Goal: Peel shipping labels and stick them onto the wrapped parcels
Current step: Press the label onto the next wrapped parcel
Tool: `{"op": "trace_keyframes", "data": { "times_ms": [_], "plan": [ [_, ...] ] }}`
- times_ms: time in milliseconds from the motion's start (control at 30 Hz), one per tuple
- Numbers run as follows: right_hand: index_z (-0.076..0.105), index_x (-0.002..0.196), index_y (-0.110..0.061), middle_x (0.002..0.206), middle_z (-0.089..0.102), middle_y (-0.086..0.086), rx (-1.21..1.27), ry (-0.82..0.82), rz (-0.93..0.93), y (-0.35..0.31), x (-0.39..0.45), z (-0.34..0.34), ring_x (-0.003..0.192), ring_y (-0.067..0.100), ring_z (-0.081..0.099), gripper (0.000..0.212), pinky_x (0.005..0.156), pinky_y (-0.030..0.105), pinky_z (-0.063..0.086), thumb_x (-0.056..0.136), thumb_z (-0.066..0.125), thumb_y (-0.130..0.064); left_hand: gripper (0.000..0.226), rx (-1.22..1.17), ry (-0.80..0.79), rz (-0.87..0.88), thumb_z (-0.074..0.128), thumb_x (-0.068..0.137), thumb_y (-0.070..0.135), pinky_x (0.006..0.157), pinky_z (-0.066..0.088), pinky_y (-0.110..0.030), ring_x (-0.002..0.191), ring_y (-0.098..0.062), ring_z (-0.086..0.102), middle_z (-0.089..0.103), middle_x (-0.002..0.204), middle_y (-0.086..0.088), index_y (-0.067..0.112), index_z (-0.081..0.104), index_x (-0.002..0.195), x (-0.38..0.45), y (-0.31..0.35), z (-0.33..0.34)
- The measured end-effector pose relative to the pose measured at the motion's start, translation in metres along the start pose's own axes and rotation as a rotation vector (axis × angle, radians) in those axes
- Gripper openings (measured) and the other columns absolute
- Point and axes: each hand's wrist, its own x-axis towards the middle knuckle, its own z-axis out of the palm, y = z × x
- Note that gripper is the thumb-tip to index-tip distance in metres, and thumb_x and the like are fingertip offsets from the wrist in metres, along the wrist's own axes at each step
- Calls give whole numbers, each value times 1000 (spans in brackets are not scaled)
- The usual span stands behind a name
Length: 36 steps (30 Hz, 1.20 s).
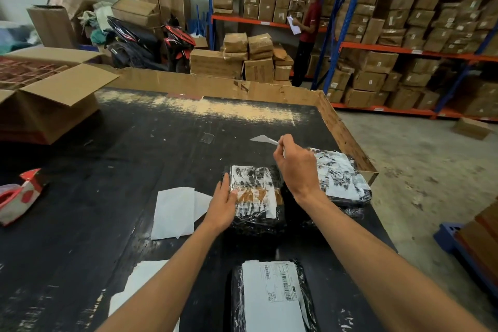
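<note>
A black-wrapped parcel (pixel 256 217) lies mid-table with a white shipping label (pixel 252 188) on its top. My left hand (pixel 222 203) rests flat against the label's left edge, fingers straight. My right hand (pixel 295 167) hovers above the parcel's far right corner and pinches a thin white strip of paper (pixel 262 139) that sticks out to the left. A second labelled parcel (pixel 342 178) sits to the right, partly behind my right hand. A third parcel (pixel 272 296) with a barcode label lies near the front edge.
White backing sheets (pixel 175 213) lie left of the parcel, more paper (pixel 140 286) at the front. A red tape dispenser (pixel 18 194) sits far left. An open carton (pixel 51 94) stands at the back left. A cardboard rim (pixel 347 137) edges the table. A person (pixel 310 27) stands by the shelves.
</note>
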Motion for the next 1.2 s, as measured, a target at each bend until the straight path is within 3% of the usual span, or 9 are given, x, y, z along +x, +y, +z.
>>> {"op": "trace_keyframes", "data": {
  "times_ms": [100,233,333,500,600,800,967,1133,1200],
  "plan": [
    [50,79,-9,52,45,-3,-18,-57,-111,1,-3,3,39,13,36,16,37,25,27,92,55,-1,57,-23,-7,-19,31,107,27,123,10,-37,152,-19,7,8,165,-3,24,5,157,2,0,-1],
    [54,79,-8,57,48,-4,-33,-75,-296,-6,-12,6,48,7,34,16,36,23,36,82,64,4,57,-48,-23,-36,31,106,30,123,13,-43,152,-19,10,8,165,-2,28,5,157,3,-1,-1],
    [59,82,-6,65,59,1,-40,-79,-398,-10,-21,9,53,10,47,9,40,26,48,80,64,1,57,-68,-23,-40,32,106,29,123,13,-42,151,-19,12,9,165,-2,28,7,157,4,1,-2],
    [50,72,-11,64,55,1,-37,-76,-528,-17,-32,10,54,15,52,16,39,28,40,76,59,2,57,-75,-22,-48,33,106,28,123,10,-39,152,-18,9,6,165,-1,26,7,157,2,3,-3],
    [48,70,-13,63,55,0,-19,-101,-520,-21,-40,11,55,17,52,19,40,29,37,72,64,-2,57,-97,-23,-39,33,106,28,123,12,-38,151,-18,12,8,165,0,26,8,157,3,1,-3],
    [49,72,-12,58,51,-1,30,-184,-514,-24,-50,7,49,13,39,10,38,24,31,80,47,-8,56,-98,34,-2,37,105,28,120,25,-39,146,-19,27,24,160,-1,27,16,157,-2,3,-1],
    [52,73,-13,60,54,0,4,-264,-571,-29,-66,10,49,16,49,11,35,27,39,81,44,-11,46,-192,43,-35,29,106,26,119,26,-37,143,-17,33,31,157,1,31,30,152,0,5,-4],
    [53,75,-14,65,59,0,-31,-290,-622,-24,-79,16,55,18,54,9,36,27,33,79,57,-6,44,-284,33,-81,29,106,27,117,31,-36,139,-15,38,36,156,3,32,35,149,-1,9,-8],
    [56,76,-13,72,64,1,-40,-301,-612,-21,-84,19,62,18,60,10,38,29,42,84,56,-6,43,-283,23,-37,29,107,27,110,34,-27,132,-9,40,38,149,12,29,34,150,-3,12,-9]
  ]
}}
